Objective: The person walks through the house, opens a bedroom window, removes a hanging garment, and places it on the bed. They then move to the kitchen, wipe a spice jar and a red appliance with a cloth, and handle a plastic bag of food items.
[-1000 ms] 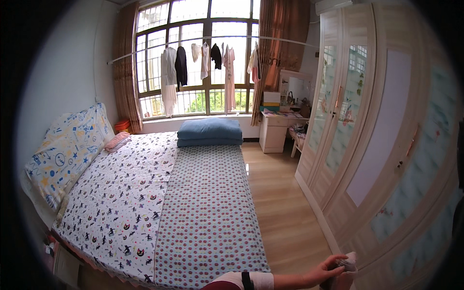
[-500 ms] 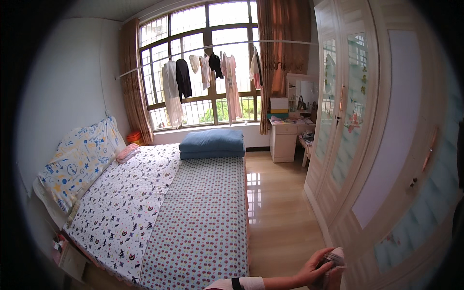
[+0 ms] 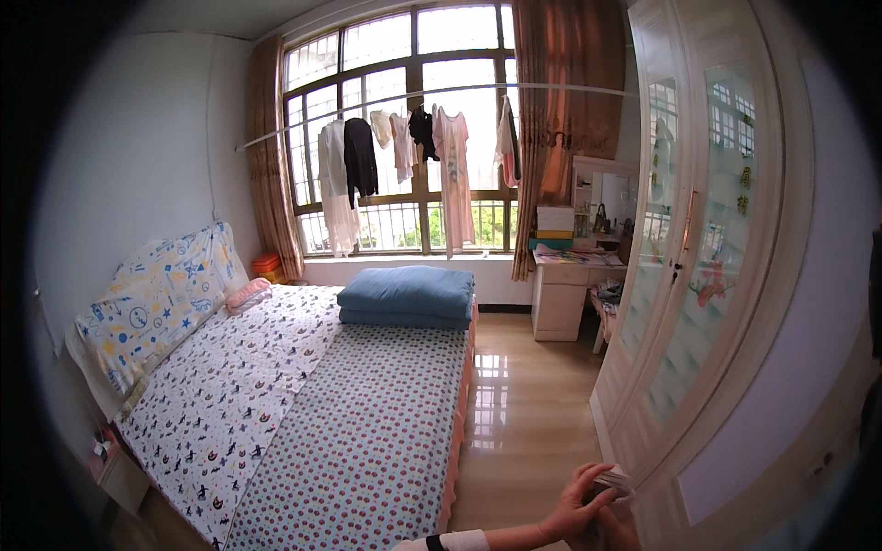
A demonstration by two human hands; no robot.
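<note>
My left hand (image 3: pixel 581 503) reaches in from the lower edge, a dark band round its wrist and a pale sleeve behind. Its fingers are closed on a small pale bundle with layered edges (image 3: pixel 614 479), whose kind I cannot make out. Just under it, at the picture's bottom, shows part of what looks like my right hand (image 3: pixel 617 531); its fingers are hidden. Both are low in the view, over the floor beside the wardrobe (image 3: pixel 735 303).
A bed (image 3: pixel 358 404) with patterned sheets fills the left, with a folded blue quilt (image 3: pixel 404 296) at its far end. Clothes (image 3: pixel 361 158) hang from a rail by the window. A desk (image 3: pixel 558 298) stands beyond the strip of floor (image 3: pixel 501 450).
The view has turned a little leftward, so the window and wardrobe sit further right. My left hand, still gripping the pale bundle, appears slightly further left in the picture.
</note>
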